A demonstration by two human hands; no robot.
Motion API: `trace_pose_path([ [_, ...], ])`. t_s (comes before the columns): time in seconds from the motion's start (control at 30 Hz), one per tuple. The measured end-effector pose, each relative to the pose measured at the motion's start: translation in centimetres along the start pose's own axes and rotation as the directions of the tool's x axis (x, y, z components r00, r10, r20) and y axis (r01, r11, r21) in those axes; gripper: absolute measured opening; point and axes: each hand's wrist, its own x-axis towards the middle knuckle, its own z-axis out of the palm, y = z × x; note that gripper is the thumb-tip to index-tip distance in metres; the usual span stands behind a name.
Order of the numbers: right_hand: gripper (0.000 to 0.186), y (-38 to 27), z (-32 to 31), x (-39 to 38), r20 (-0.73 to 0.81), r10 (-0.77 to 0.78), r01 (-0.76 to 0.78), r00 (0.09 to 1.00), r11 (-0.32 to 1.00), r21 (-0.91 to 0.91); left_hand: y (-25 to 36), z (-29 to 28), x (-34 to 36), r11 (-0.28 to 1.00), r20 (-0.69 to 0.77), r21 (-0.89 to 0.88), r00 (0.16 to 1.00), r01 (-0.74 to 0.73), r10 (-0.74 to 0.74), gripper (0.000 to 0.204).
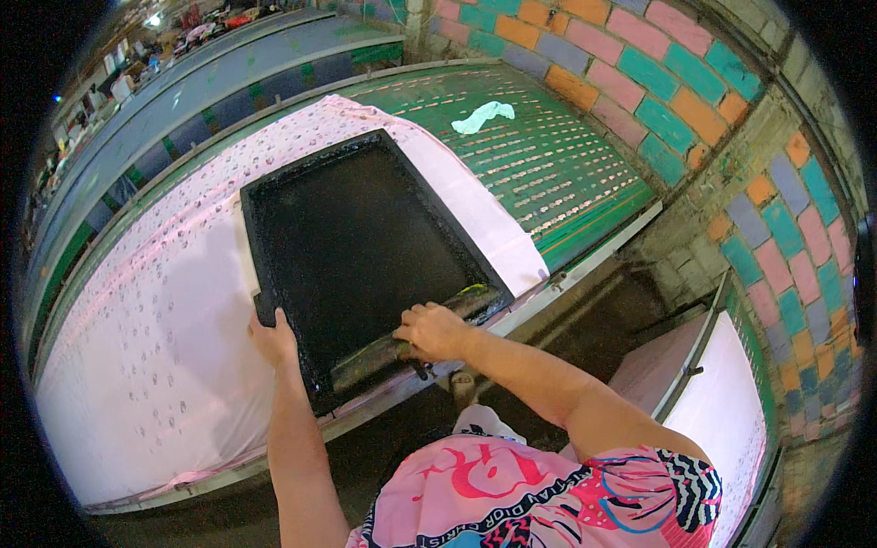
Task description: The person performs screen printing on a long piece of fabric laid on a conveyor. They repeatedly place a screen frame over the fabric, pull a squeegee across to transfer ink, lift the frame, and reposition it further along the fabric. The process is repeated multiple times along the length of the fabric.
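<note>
Screen (pixel 361 242): black, rectangular, on pink cloth (pixel 206 320)
Left grip (pixel 274 340): grasping screen's left edge
Right grip (pixel 434 331): clenched on near, yellow-smeared bar (pixel 370 359)

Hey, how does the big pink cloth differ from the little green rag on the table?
The pink cloth covers much of the table; the green rag is small. The pink cloth is spread out, the green rag bunched up. A black frame lies on the pink cloth, apart from the green rag. Both lie on the same table.
</note>
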Motion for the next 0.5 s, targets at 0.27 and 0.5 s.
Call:
trace_pose_path([
  [0.27, 0.058, 4.6, -0.3, -2.6, -0.070, -0.123, 0.141, 0.990, 0.904, 0.403, 0.7, 0.1, 0.3, 0.991, 0.086, 0.125, 0.995, 0.046, -0.057, 0.052],
  [0.5, 0.059, 18.3, 1.0, -8.0, -0.342, 0.425, -0.114, 0.838, 0.750, 0.652, -1.1, 0.8, 1.7, 0.982, 0.016, 0.185, 0.999, 0.041, -0.044, 0.048],
])
